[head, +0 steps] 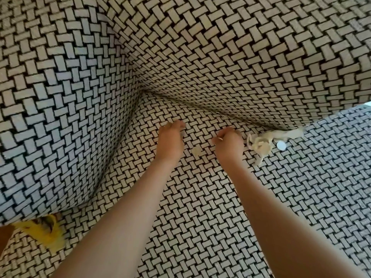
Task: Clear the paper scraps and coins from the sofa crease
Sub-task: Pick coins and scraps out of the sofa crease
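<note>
Both my arms reach over the woven-pattern sofa seat toward the crease (220, 114) under the backrest. My right hand (228, 143) is closed, its thumb and finger pinching a small pale coin (220, 139). My left hand (170, 139) rests knuckles up with its fingers curled onto the seat; whether it holds anything is hidden. A dull round coin (195, 151) lies on the seat between my hands. Crumpled pale paper scraps (259, 144) lie just right of my right hand, trailing into the crease, with a white round coin (281, 145) beside them.
The sofa armrest (60, 117) rises on the left and the backrest (241, 57) fills the top. A second seat cushion (331, 157) adjoins on the right. A yellow cloth (43, 231) sticks out at the lower left.
</note>
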### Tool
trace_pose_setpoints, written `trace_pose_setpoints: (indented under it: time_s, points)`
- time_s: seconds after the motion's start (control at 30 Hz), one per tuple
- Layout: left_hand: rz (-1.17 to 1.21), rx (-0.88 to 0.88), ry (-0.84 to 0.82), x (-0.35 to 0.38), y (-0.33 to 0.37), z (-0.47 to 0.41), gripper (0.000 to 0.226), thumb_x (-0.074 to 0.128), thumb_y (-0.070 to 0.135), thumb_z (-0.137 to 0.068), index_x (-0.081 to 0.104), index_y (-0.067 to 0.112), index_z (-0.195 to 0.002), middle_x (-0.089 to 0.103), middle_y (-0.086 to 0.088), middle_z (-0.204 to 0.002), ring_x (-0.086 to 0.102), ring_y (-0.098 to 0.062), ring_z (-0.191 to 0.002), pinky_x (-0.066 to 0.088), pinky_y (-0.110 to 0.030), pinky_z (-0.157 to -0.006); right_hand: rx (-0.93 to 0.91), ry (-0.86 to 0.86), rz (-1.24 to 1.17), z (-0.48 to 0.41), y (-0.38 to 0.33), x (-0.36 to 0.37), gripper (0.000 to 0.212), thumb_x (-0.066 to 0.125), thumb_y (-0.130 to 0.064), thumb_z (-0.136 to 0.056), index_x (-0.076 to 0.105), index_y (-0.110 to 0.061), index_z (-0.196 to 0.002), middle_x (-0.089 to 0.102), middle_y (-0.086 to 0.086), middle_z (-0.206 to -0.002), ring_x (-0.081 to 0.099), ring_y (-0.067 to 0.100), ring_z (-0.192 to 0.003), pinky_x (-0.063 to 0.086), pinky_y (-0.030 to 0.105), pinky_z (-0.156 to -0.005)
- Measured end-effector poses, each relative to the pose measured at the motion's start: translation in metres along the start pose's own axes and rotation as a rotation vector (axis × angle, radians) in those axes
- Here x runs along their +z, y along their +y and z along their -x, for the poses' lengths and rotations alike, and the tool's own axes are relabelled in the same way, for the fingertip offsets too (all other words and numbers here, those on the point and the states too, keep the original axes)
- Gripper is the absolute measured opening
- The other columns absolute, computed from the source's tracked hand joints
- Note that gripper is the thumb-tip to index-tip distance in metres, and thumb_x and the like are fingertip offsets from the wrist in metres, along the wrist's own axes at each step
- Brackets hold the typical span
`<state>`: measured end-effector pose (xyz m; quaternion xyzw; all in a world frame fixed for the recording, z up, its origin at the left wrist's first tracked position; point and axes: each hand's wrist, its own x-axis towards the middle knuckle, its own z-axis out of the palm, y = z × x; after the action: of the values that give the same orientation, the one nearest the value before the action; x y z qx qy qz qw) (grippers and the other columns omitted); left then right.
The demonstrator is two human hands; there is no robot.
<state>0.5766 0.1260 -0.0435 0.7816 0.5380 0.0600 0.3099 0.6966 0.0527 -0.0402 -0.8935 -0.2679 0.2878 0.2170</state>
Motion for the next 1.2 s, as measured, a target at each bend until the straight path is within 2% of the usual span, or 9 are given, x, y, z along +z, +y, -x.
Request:
trace_pose_setpoints:
  time_s: [0.1, 0.27, 0.37, 0.47, 0.6, 0.67, 0.8, 1.0, 1.2]
  points:
    - [0.046, 0.001, -0.079, 0.002, 0.004, 0.001, 0.029, 0.044, -0.001, -0.091, 0.063, 0.012, -0.109, 0.053, 0.002, -0.103, 0.052, -0.012, -0.096, 0.043, -0.018, -0.084, -0.012, -0.047, -0.171, 0.006, 0.004, 0.0, 0.009, 0.057, -0.012, -0.089, 0.06, -0.009, -0.097, 0.064, 0.0, -0.093, 0.052, 0.011, -0.078, 0.037, 0.015, -0.056]
    - [0.343, -0.136, -0.118, 0.001, 0.017, 0.015, 0.033, 0.035, -0.005, -0.091, 0.063, 0.008, -0.103, 0.053, 0.004, -0.089, 0.053, -0.006, -0.075, 0.046, -0.018, -0.068, 0.334, -0.238, -0.929, 0.007, 0.001, -0.02, 0.017, 0.052, -0.007, -0.092, 0.061, -0.018, -0.084, 0.058, -0.003, -0.076, 0.054, 0.009, -0.074, 0.047, 0.022, -0.071]
    - [0.772, -0.417, -0.112, -0.001, 0.029, 0.016, 0.044, 0.024, -0.016, -0.082, 0.061, 0.008, -0.082, 0.048, 0.001, -0.072, 0.05, -0.008, -0.058, 0.041, -0.021, -0.058, 0.531, -0.333, -1.274, 0.01, 0.002, -0.019, 0.023, 0.04, 0.001, -0.096, 0.058, -0.012, -0.091, 0.052, 0.001, -0.068, 0.05, 0.011, -0.063, 0.048, 0.023, -0.064]
    - [1.245, -0.617, -0.096, -0.009, 0.036, 0.016, 0.038, 0.017, -0.014, -0.076, 0.049, 0.006, -0.069, 0.035, -0.002, -0.061, 0.034, -0.014, -0.055, 0.031, -0.023, -0.053, 0.418, -0.296, -0.773, 0.012, -0.003, -0.011, 0.028, 0.031, 0.004, -0.09, 0.054, -0.01, -0.096, 0.044, -0.002, -0.061, 0.037, 0.008, -0.047, 0.032, 0.02, -0.044]
    - [1.244, -0.636, -0.116, -0.016, 0.036, 0.015, 0.029, 0.023, -0.002, -0.081, 0.04, 0.011, -0.062, 0.027, 0.006, -0.045, 0.024, -0.01, -0.047, 0.022, -0.022, -0.048, -0.232, -0.329, 0.041, 0.03, -0.002, 0.003, 0.023, 0.049, -0.019, -0.091, 0.045, -0.013, -0.113, 0.058, 0.002, -0.078, 0.051, 0.015, -0.062, 0.033, 0.024, -0.049]
    - [1.263, -0.663, -0.137, -0.018, 0.037, 0.013, 0.028, 0.027, 0.004, -0.087, 0.041, 0.012, -0.063, 0.027, 0.008, -0.04, 0.024, -0.008, -0.042, 0.021, -0.021, -0.046, -0.339, -0.328, 0.288, 0.037, -0.002, 0.008, 0.027, 0.05, -0.021, -0.093, 0.042, -0.012, -0.117, 0.063, 0.007, -0.093, 0.06, 0.023, -0.081, 0.037, 0.027, -0.058]
    - [1.328, -0.684, -0.136, -0.018, 0.037, 0.01, 0.026, 0.033, 0.012, -0.091, 0.046, 0.011, -0.068, 0.03, 0.008, -0.04, 0.028, -0.008, -0.042, 0.023, -0.021, -0.049, -0.308, -0.303, 0.309, 0.041, -0.012, 0.009, 0.02, 0.046, -0.018, -0.091, 0.046, -0.007, -0.108, 0.059, 0.006, -0.088, 0.056, 0.023, -0.079, 0.035, 0.027, -0.055]
    - [1.439, -0.706, -0.114, -0.019, 0.034, 0.009, 0.024, 0.034, 0.009, -0.091, 0.053, 0.007, -0.075, 0.039, -0.001, -0.058, 0.039, -0.014, -0.057, 0.037, -0.024, -0.055, -0.365, -0.367, 0.291, 0.043, -0.019, 0.008, 0.05, 0.053, -0.044, -0.089, 0.035, -0.014, -0.124, 0.061, 0.005, -0.092, 0.058, 0.023, -0.081, 0.037, 0.028, -0.061]
    - [1.265, -0.654, -0.158, -0.021, 0.021, 0.011, 0.039, 0.032, -0.019, -0.085, 0.057, 0.011, -0.091, 0.061, -0.006, -0.085, 0.062, -0.019, -0.089, 0.049, -0.024, -0.074, -0.321, -0.295, 0.226, 0.052, -0.017, 0.029, 0.026, 0.043, -0.028, -0.096, 0.046, -0.009, -0.113, 0.066, 0.009, -0.097, 0.059, 0.025, -0.079, 0.036, 0.027, -0.053]
